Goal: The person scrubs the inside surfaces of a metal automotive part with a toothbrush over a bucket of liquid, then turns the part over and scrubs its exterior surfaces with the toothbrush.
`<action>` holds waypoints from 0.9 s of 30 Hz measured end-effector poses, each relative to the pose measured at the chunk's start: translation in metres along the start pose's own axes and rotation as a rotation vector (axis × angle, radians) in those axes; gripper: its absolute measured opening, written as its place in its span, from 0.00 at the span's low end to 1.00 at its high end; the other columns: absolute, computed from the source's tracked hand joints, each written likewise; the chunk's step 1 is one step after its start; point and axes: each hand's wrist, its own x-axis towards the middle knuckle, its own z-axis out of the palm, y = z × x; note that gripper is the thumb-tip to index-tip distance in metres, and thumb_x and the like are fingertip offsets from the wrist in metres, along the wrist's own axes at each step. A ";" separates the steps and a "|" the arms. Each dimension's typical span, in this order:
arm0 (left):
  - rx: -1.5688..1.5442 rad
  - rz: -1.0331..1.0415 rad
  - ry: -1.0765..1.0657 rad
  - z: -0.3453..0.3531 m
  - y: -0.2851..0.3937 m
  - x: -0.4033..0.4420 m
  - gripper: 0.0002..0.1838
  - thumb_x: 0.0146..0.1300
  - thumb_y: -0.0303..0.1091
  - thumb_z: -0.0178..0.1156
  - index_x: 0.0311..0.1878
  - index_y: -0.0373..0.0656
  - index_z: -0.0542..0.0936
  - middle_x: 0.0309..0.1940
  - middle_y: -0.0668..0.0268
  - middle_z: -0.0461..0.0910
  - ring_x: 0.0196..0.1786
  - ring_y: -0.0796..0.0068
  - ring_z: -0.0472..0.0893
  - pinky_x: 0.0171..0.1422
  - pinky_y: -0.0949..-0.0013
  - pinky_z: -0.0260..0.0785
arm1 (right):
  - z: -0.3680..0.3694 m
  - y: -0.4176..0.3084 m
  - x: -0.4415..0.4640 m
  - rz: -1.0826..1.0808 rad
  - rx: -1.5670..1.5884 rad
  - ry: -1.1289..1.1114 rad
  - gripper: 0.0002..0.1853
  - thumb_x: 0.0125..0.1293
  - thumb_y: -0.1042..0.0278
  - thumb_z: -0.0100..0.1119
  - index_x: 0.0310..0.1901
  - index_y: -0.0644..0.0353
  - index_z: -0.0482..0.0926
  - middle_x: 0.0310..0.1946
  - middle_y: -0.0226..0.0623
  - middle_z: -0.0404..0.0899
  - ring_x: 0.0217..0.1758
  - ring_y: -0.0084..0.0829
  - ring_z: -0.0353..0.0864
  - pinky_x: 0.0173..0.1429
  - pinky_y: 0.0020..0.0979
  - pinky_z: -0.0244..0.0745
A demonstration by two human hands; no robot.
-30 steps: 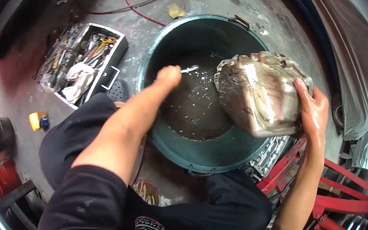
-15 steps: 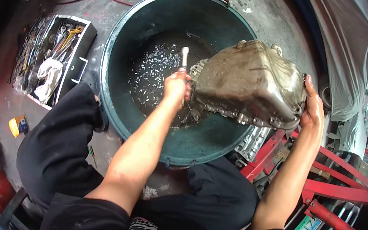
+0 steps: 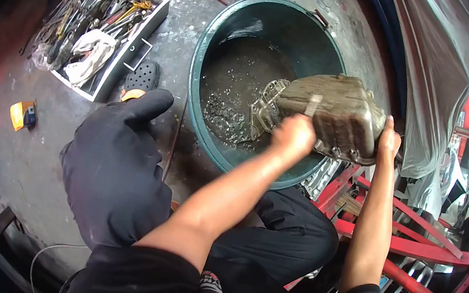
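My right hand (image 3: 389, 144) grips the far right end of a dirty metal pan-shaped part (image 3: 334, 109), which is tilted over the right side of a large green tub (image 3: 196, 82). Closed round the handle of a brush-like tool (image 3: 313, 104), my left hand (image 3: 295, 135) is blurred by motion; the tool's pale head lies against the part's side. A flanged, bolt-holed edge (image 3: 266, 106) of the part hangs down into the tub. Dark liquid (image 3: 233, 66) with bright ripples and bubbles fills the tub's bottom.
An open toolbox (image 3: 160, 9) with tools and a white rag (image 3: 91, 56) stands at the left. A yellow object (image 3: 23, 115) lies on the floor. Red metal frame bars (image 3: 410, 248) stand at the right, below a covered vehicle (image 3: 441, 85). A red hose crosses the floor at the top.
My left hand has moved from the tub's middle to the right, and the tool now meets the metal part. The part has turned and tilted in my right hand. The camera view has shifted.
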 end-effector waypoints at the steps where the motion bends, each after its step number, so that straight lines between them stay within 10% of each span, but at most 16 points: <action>1: 0.138 0.018 -0.179 0.017 -0.048 0.059 0.17 0.67 0.42 0.50 0.45 0.41 0.84 0.43 0.48 0.84 0.49 0.47 0.84 0.55 0.50 0.76 | -0.005 -0.013 -0.016 -0.080 -0.217 0.056 0.42 0.63 0.33 0.53 0.51 0.77 0.78 0.52 0.60 0.80 0.56 0.50 0.80 0.58 0.42 0.70; 5: 0.081 0.085 -0.249 -0.028 0.010 0.000 0.16 0.67 0.38 0.49 0.48 0.42 0.84 0.47 0.49 0.83 0.51 0.48 0.84 0.54 0.53 0.77 | -0.006 -0.019 -0.019 -0.146 -0.157 -0.030 0.52 0.56 0.25 0.54 0.65 0.72 0.69 0.62 0.61 0.71 0.69 0.52 0.68 0.71 0.43 0.60; 10: 0.073 0.008 -0.275 -0.027 -0.059 0.077 0.15 0.65 0.38 0.53 0.40 0.38 0.85 0.34 0.51 0.85 0.41 0.55 0.87 0.48 0.53 0.79 | -0.009 0.009 -0.005 -0.239 -0.117 -0.033 0.49 0.55 0.28 0.60 0.63 0.70 0.72 0.60 0.59 0.74 0.65 0.49 0.72 0.70 0.41 0.62; 27: 0.135 0.144 -0.434 -0.014 0.007 0.018 0.14 0.62 0.36 0.54 0.44 0.42 0.84 0.45 0.49 0.84 0.49 0.53 0.85 0.53 0.55 0.77 | -0.011 0.059 0.026 -0.264 0.194 -0.189 0.33 0.66 0.43 0.59 0.57 0.70 0.78 0.53 0.48 0.80 0.56 0.36 0.77 0.65 0.33 0.66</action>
